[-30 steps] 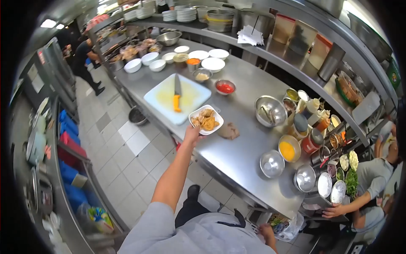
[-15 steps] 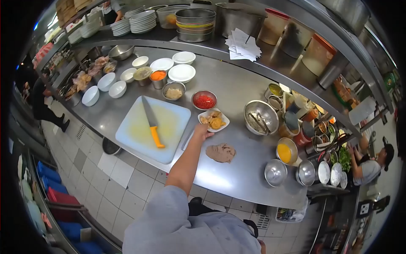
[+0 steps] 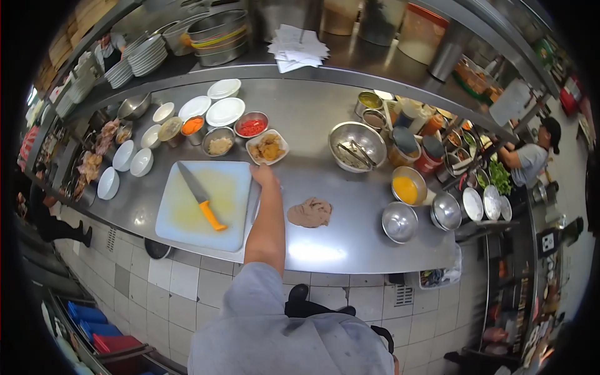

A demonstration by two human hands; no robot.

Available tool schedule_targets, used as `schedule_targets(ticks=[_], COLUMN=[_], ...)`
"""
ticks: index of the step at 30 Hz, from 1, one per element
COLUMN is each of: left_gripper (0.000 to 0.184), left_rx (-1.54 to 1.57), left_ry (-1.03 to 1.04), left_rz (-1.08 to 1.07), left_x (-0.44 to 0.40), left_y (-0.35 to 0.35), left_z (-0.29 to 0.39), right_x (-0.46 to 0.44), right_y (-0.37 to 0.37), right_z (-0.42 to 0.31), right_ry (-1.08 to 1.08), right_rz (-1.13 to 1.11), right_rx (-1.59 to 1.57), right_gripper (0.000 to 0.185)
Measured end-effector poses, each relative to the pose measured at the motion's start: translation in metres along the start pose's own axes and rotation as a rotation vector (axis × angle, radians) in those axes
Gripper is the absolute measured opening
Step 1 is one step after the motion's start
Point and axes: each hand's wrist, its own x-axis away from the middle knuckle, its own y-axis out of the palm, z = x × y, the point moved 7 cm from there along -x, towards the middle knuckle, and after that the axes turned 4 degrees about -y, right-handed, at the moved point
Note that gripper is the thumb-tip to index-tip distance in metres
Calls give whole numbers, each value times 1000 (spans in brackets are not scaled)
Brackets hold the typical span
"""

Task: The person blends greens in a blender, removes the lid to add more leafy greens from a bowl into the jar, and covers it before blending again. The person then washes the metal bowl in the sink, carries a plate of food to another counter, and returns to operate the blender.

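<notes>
My left hand (image 3: 265,174) reaches forward over the steel table, its fingers at the near edge of a white square dish (image 3: 267,148) that holds browned food pieces. The dish is beside a metal bowl of red pieces (image 3: 252,126). Left of my forearm is a pale cutting board (image 3: 169,206), and on it lies a knife with an orange handle (image 3: 209,214). A flat brown-grey piece of meat (image 3: 310,213) rests on the table to the right of my forearm. My right hand does not show.
A metal bowl with tongs (image 3: 357,147) stands right of centre, near a bowl of yellow liquid (image 3: 409,186) and empty metal bowls (image 3: 400,222). White plates (image 3: 225,112) and bowls are at the back left. A co-worker (image 3: 530,161) stands at the right.
My left hand and the square dish have moved forward over the table, beside the bowl of red pieces. The view has turned to the right. My right hand has gone out of view.
</notes>
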Motion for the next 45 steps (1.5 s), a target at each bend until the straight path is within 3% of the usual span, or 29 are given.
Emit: schedule_targets(ticks=[1, 2, 4, 6, 8, 10, 11, 12, 13, 14, 16, 19, 24, 26, 27, 28, 30, 32, 34, 36, 38, 40, 42, 45], left_gripper=[58, 58, 66, 53, 49, 45, 41, 37, 32, 28, 14, 14, 17, 19, 19, 22, 41, 52, 55, 63, 68, 96, 101, 116], left_rx=[-58, -65, 152, 152, 116, 28, -81, -198, -286, -383, -510, -606, -727, -413, -403, -238, -15, 370, 636, 708, 678, 755, 906, 991], left_ry=[123, 124, 68, 106, 113, 82, 5, -77, -190, -307, -351, -547, -699, -790, -772, -795, -753, -545, -486, -442, -637, -720, -899, -1063], left_rz=[8, -6, -79, -138, -377, -522, -604, -701, -813, -931, -1188, -1399, -1568, -1918, -1901, -2072, -2356, -2586, -2745, -2897, -2926, -2842, -2856, -2872], left_x=[14, 35, 87, 173, 259, 357, 406, 459, 515, 567, 653, 744, 838, 906, 932, 973, 1027, 1070, 1107, 1141, 1187, 1242, 1300, 1370], left_y=[-4, -7, -18, -24, -47, -53, -57, -60, -63, -69, -79, -91, -46, -5, 19, 43, 84, 124, 160, 193, 228, 254, 279, 312], left_z=[10, 14, 24, 45, 16, -9, -36, -64, -91, -121, -172, -223, -234, -206, -195, -173, -142, -122, -109, -111, -124, -140, -163, -188], right_x=[23, 27, 13, 11, 17, 18, 30, 38, 43, 48, 49, 24, -51, -78, -97, -112, -130, -155, -180, -198, -172, -143, -116, -105], right_y=[5, 2, 20, 40, 62, 47, 25, -19, -64, -62, -71, -120, -230, -268, -288, -306, -347, -377, -399, -405, -403, -388, -387, -396], right_z=[-17, -4, 75, 122, 202, 234, 231, 195, 173, 183, 225, 241, 182, 170, 165, 164, 169, 207, 268, 340, 418, 483, 510, 518], right_ry=[-529, -517, 225, 146, 87, -73, -40, -206, -149, 366, 636, 617, 439, 398, 329, 300, 203, 226, 285, 381, 549, 683, 876, 979], right_rz=[247, 252, -281, -284, -292, -1, 35, 105, 163, -95, 63, 132, 125, 157, 154, 121, 122, 146, 258, 311, 449, 311, 321, 415], right_rx=[562, 554, -374, -387, -407, -421, -447, -286, -318, -636, -996, -1027, -1129, -1120, -1092, -1075, -1120, -1142, -1134, -1149, -1166, -1138, -1035, -1144], right_gripper=[42, 42, 47, 50, 54, 18, 18, 18, 18, 19, 20, 18, 29, 32, 35, 35, 37, 38, 32, 32, 32, 34, 33, 30])
